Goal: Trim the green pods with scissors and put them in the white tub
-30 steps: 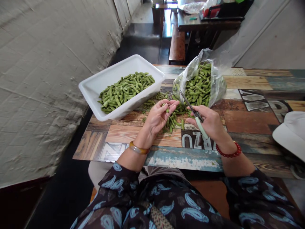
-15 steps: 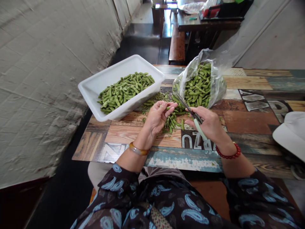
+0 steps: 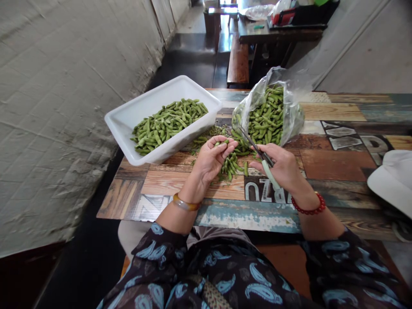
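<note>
Between the thumb and fingers of my left hand (image 3: 213, 158) is a green soybean pod (image 3: 222, 143), mostly covered by the fingers. My right hand (image 3: 279, 165) is wrapped round a pair of scissors (image 3: 268, 170) with pale green handles, its blades pointing up and left toward the bag. A white plastic tub (image 3: 124, 128) at the left holds a heap of pods (image 3: 170, 122). Behind my hands, a clear plastic bag (image 3: 291, 112) lies open with many more pods (image 3: 265, 116) in it. Loose pods (image 3: 231, 166) and small trimmings (image 3: 216, 131) are scattered on the table under and behind my left hand.
The patchwork wooden table (image 3: 334, 159) spans the view. A white cap (image 3: 392, 178) lies at its right end. A rough pale wall (image 3: 71, 94) runs along the left. Beyond are a bench (image 3: 238, 62) and a dark table (image 3: 257, 32) with things on it.
The pod in my left hand has turned from sticking out past the fingertips to lying up against the thumb and fingers. The scissors have hardly moved.
</note>
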{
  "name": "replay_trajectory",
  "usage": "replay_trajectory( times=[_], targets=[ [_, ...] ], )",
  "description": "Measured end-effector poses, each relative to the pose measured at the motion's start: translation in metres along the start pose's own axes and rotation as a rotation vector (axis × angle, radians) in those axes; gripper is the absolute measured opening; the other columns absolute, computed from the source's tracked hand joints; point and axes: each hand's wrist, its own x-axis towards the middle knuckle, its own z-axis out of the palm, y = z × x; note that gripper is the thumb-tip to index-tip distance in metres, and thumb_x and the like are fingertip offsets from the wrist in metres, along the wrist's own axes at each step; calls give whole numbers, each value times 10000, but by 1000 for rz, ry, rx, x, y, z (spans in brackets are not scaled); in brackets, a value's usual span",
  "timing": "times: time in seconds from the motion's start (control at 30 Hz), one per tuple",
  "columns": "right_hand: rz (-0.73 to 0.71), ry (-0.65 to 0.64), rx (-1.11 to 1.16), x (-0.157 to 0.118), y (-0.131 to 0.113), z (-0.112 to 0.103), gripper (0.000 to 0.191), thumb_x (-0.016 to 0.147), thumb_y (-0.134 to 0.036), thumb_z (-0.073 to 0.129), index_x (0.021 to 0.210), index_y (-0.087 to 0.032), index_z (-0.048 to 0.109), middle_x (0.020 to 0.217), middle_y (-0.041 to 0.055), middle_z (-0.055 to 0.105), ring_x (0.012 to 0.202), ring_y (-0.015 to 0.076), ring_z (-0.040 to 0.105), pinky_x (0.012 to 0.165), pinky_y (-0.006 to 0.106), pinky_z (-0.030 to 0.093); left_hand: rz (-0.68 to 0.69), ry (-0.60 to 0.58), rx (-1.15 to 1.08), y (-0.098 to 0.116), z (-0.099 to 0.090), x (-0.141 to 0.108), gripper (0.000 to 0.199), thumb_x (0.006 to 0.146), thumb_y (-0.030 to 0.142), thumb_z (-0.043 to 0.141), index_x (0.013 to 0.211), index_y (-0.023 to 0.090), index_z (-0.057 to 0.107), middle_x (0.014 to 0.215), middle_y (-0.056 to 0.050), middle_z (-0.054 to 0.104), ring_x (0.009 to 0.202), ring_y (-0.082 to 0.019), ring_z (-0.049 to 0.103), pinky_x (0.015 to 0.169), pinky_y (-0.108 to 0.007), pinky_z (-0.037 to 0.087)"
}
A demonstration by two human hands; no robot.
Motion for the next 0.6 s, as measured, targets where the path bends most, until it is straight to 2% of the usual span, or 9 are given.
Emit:
replay_trajectory(
  times=[0.1,0.2,0.3,0.4,0.5,0.6],
  targets=[
    [0,-3,-15,0,2,0,387,881,-419,705,1178,-173,679,969,108,720,867,256,698,787,382,568,-17,-25,18,2,-3,0,165,758,57,707,889,139,647,801,-9,704,673,-76,681,636,-155,557],
    [-3,-12,-36,0,2,0,385,887,-425,694,1172,-167,677,939,100,704,846,249,683,776,376,559,15,-36,59,5,-6,2,99,777,149,728,835,132,650,783,-1,675,621,-58,631,534,-134,502],
    [-2,-25,-40,0,2,0,379,890,-429,688,1173,-178,670,936,95,693,831,243,671,769,376,554,48,-11,138,8,-9,4,171,800,250,735,755,134,617,768,-1,643,626,-74,634,573,-174,533],
    [3,-67,-40,-1,3,0,371,877,-425,703,1170,-199,669,956,94,695,843,252,672,771,386,557,56,-36,266,10,-12,4,165,814,296,708,802,152,628,667,27,559,585,-96,605,586,-228,539],
    [6,-98,-52,-2,4,0,373,864,-425,719,1165,-210,672,972,94,698,860,259,677,774,384,558,133,-104,605,12,-15,3,123,836,280,648,849,160,674,587,43,492,508,-90,479,518,-216,424],
    [12,-94,-73,-3,6,0,378,868,-431,714,1171,-209,668,977,96,700,877,261,679,782,382,555,322,-191,1122,13,-19,3,82,802,211,658,755,157,698,615,14,545,589,-113,467,585,-238,368]
  ],
)
